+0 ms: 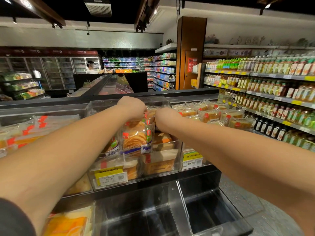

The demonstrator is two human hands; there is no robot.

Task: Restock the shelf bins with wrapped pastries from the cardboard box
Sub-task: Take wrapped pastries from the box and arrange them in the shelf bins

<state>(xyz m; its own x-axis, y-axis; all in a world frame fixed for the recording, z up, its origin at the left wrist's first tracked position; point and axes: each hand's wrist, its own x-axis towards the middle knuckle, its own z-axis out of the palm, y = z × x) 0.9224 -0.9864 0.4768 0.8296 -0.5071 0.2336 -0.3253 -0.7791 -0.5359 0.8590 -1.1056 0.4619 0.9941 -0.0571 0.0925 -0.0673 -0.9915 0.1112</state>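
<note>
- Lowest tier, nearest the camera: a clear bin is standing dark inside at centre and right; a yellow-orange wrapped pack is lying in the bin to its left.
- Middle tier: two clear-fronted bins are showing wrapped sandwich-style cakes; a yellow price tag reading 19.90 is hanging on the left front, and a second tag on the right front.
- Upper central bin: wrapped pastries are standing upright in it, packed side by side, with printed labels at their lower edges.
- Left hand: reaching over that bin with fingers curled down onto the top of the wrapped pastries; the fingertips are hidden, so the exact hold cannot be told.
- Right hand: curling beside the left, fingers pinching at the wrapper tops of the same group.
- Bin to the right: small wrapped cake slices are lying heaped.
- Far right: shelves of bottled drinks are lining the aisle.
- Far background: a person is standing by the refrigerated cases.
</note>
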